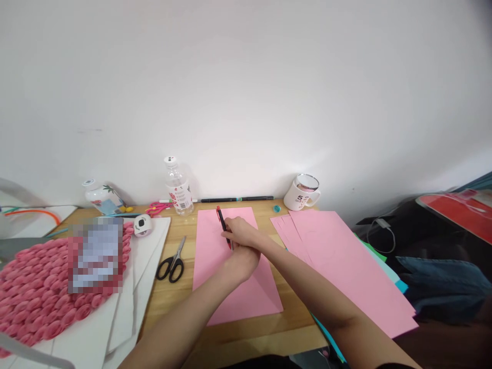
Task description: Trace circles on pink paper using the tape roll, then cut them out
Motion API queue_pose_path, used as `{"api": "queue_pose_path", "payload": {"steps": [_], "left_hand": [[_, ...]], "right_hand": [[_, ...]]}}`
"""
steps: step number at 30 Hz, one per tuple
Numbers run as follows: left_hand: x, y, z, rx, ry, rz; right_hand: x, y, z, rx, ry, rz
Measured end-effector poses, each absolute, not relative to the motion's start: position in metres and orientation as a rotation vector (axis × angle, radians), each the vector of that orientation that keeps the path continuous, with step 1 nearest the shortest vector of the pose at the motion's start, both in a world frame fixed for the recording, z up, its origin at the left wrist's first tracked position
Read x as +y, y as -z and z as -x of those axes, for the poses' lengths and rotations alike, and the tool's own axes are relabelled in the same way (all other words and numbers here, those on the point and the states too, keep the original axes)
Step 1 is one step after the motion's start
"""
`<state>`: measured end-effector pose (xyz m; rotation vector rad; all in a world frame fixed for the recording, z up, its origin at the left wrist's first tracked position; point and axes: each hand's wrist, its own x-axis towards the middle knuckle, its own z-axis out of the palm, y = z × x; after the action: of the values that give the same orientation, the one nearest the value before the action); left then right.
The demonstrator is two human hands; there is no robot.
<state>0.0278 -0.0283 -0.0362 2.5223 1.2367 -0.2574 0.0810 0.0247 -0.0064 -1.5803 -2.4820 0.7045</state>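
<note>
One black pen (221, 216) with a red end is grasped in the fingers of the right hand (241, 230), tilted over the upper half of the pink sheet (230, 302). The left hand (246, 256) crosses beneath at the right wrist; I cannot tell what its partly hidden fingers do. From the sheet, black-handled scissors (170, 269) lie open at nine o'clock, with white sheets (148, 271) farther out. At eleven stands a clear bottle (179, 193); at twelve, dark markers (238, 199) lie along the wall (238, 102). A white mug (301, 195) stands at one, overlapping pink sheets (346, 261) at three.
</note>
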Motion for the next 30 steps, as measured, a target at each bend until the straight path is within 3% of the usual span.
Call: {"api": "queue_pose_path", "payload": {"steps": [5, 22, 30], "left_hand": [[-0.032, 0.019, -0.029, 1.255, 0.449, -2.602], [-0.041, -0.006, -0.025, 1.273, 0.48, -2.768], [-0.04, -0.012, -0.02, 1.24, 0.42, -2.743]], "right_hand": [[0.034, 0.005, -0.081, -2.402, -0.609, 1.746], [0.047, 0.03, -0.136, -1.87, -0.493, 2.066], [0.031, 0.029, -0.155, -1.642, -0.584, 2.06]]}}
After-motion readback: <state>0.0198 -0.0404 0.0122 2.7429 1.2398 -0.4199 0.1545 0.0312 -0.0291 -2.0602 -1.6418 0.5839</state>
